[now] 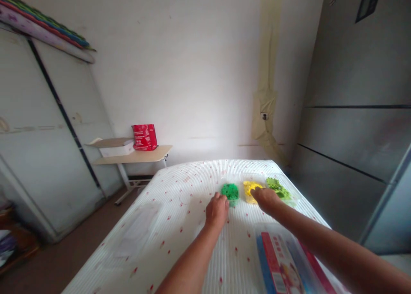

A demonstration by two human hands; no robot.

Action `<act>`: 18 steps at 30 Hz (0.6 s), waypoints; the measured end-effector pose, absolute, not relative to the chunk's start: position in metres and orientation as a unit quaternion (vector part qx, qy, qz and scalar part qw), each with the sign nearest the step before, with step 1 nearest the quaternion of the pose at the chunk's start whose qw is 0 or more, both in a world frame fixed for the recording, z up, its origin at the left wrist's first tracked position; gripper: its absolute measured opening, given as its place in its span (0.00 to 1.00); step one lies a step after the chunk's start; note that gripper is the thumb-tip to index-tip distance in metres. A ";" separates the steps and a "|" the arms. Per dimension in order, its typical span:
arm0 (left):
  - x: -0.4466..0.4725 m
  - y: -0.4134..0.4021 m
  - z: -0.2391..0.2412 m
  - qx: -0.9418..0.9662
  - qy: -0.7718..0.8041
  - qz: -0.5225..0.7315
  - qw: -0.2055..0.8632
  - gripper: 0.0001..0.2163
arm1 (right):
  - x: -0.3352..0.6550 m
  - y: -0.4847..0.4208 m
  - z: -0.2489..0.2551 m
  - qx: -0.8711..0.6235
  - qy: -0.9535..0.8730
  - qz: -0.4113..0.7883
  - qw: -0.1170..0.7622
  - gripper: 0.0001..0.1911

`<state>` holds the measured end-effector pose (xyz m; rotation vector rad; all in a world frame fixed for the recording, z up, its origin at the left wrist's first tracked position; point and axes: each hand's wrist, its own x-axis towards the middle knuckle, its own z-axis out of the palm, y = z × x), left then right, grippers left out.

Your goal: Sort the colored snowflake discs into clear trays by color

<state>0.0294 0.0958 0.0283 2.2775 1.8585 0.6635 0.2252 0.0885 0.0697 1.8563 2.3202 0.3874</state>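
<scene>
A small clear container of dark green pieces (230,191) stands toward the far end of the cloth-covered table (192,225). My left hand (217,209) is at its near left side with the fingers curled together; whatever they may grip is hidden. Just to the right is a clear container of yellow pieces (249,191). My right hand (265,199) reaches over its near right edge, fingers closed at the yellow pieces, and what they pinch is too small to make out. Beyond that hand lies a clear container of light green pieces (278,189).
At the near right sits a clear plastic box (285,259) with a red label and blue contents. A flat transparent sheet or lid (138,229) lies on the left. A side table (141,156) bears a red bag (144,137). A grey refrigerator (359,127) stands on the right.
</scene>
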 end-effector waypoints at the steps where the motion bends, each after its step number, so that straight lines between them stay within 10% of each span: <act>1: 0.024 0.092 0.029 0.754 0.616 0.218 0.062 0.09 | 0.225 0.091 0.069 0.616 0.774 0.128 0.076 0.17; 18: -0.110 -0.058 0.026 0.769 0.609 0.192 -0.034 0.09 | 0.155 0.092 0.063 0.529 0.844 0.088 0.029 0.14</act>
